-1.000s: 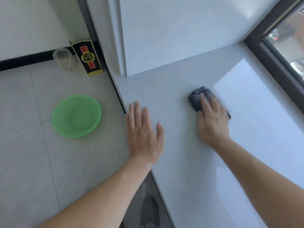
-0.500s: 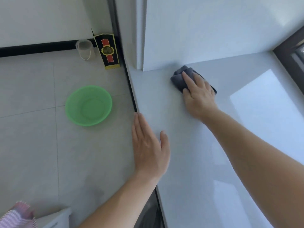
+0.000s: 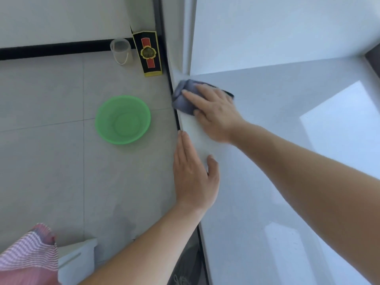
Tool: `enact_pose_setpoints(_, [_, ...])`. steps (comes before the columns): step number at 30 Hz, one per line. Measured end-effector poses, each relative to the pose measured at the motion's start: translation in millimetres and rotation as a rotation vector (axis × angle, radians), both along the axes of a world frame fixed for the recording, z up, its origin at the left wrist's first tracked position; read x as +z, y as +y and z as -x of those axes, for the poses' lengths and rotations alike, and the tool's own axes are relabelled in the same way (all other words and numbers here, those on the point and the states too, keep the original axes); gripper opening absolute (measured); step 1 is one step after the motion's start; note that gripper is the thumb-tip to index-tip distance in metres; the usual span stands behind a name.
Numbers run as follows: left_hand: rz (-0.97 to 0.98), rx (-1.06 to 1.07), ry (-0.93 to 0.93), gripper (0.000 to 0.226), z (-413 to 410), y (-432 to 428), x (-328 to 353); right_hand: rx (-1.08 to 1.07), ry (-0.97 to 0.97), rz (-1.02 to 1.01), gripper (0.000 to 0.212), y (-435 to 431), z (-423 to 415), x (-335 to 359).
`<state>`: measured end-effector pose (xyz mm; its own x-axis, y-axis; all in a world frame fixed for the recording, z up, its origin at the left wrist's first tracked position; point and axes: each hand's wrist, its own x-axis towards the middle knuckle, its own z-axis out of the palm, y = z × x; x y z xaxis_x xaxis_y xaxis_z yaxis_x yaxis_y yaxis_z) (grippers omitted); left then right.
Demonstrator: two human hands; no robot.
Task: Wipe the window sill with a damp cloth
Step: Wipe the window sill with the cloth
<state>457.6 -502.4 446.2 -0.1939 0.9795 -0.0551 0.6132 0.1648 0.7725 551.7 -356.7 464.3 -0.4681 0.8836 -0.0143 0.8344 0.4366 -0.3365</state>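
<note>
A folded dark grey cloth (image 3: 183, 97) lies on the white window sill (image 3: 267, 140), at the sill's left front edge near the wall corner. My right hand (image 3: 213, 112) presses flat on the cloth, fingers over its top, and the cloth's left end overhangs the edge slightly. My left hand (image 3: 194, 173) rests flat on the sill's front edge just below, fingers together and thumb apart, holding nothing.
On the tiled floor to the left sit a green plastic basin (image 3: 123, 119), a clear measuring cup (image 3: 121, 50) and a black-and-gold box (image 3: 148, 53) against the wall. A white bin (image 3: 78, 260) and a striped red cloth (image 3: 28, 249) are at bottom left. The dark window frame (image 3: 373, 58) is at far right.
My right hand has slid the cloth leftward across the sill, from near the window to the left front edge by the wall corner. My left hand stayed flat on the sill edge.
</note>
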Motion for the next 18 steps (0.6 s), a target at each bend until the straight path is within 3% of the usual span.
enact_pose_setpoints(3, [0.013,0.012,-0.047,0.079,2.2,-2.0,2.1,0.132,-0.017,0.018,0.055,11.3,-12.3,1.4])
enact_pose_setpoints(7, [0.062,0.034,-0.206,0.078,9.7,-1.5,1.9,-0.272,0.000,0.019,0.055,26.5,-28.8,-1.9])
enact_pose_setpoints(8, [0.075,0.043,-0.241,0.077,11.4,-1.1,2.7,-0.276,-0.003,0.008,0.055,22.1,-18.7,-1.3])
enact_pose_setpoints(13, [0.084,0.106,-0.334,0.072,15.9,-2.8,8.4,0.140,-0.033,0.013,0.053,-29.2,-10.3,11.7])
enact_pose_setpoints(16, [0.104,0.100,-0.339,0.072,18.6,-3.2,11.2,0.257,-0.065,-0.006,0.049,-52.7,-41.2,11.9])
enact_pose_setpoints(18, [0.107,0.078,-0.289,0.074,20.6,-2.4,12.6,0.211,-0.080,-0.010,0.049,-44.1,-48.1,12.6])
